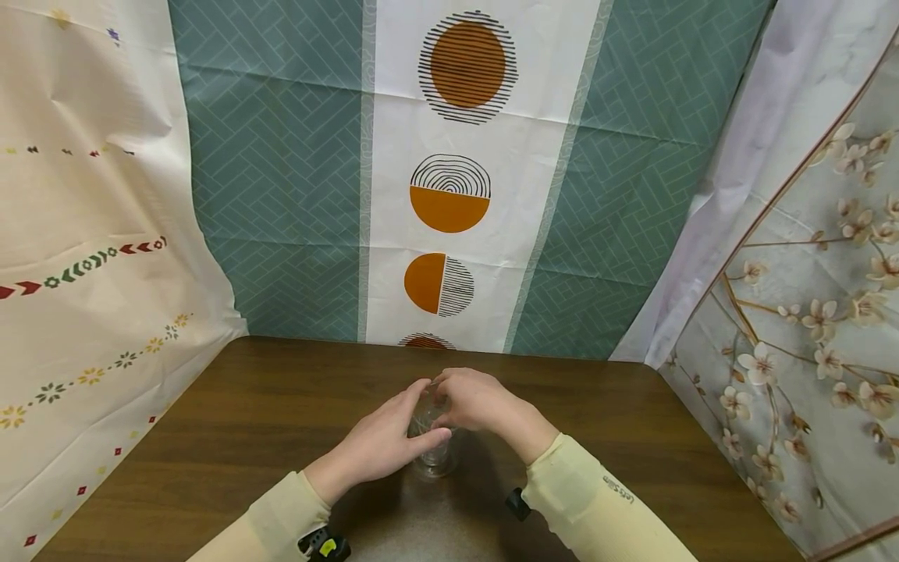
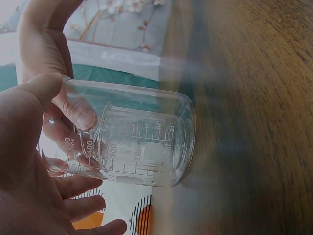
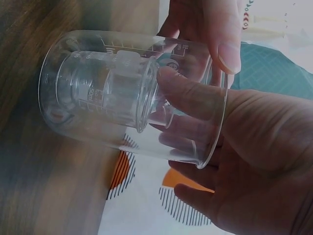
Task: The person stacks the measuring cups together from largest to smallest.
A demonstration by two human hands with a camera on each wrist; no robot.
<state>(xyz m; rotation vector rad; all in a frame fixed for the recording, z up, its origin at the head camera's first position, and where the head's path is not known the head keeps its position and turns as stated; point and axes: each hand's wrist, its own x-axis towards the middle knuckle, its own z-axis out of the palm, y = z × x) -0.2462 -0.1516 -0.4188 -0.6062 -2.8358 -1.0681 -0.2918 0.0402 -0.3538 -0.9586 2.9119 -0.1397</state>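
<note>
A large glass beaker (image 2: 190, 122) stands upright on the table, with a smaller beaker (image 3: 88, 100) nested inside it. My left hand (image 1: 375, 439) holds the large beaker around its upper side, thumb in front and fingers behind. From above, my right hand (image 1: 479, 402) reaches in through the wide mouth. Its thumb and fingers pinch what looks like a still smaller glass beaker (image 3: 167, 117), whose rim shows above the nested one. Clear glass overlaps there, so how deep this smallest piece sits is hard to make out.
A dark brown wooden table (image 1: 232, 437) lies under the beakers. Behind it hangs a green and white cloth (image 1: 295, 195) with orange circles. A cream patterned cloth (image 1: 105, 273) borders the left, and a floral cloth (image 1: 787, 375) the right.
</note>
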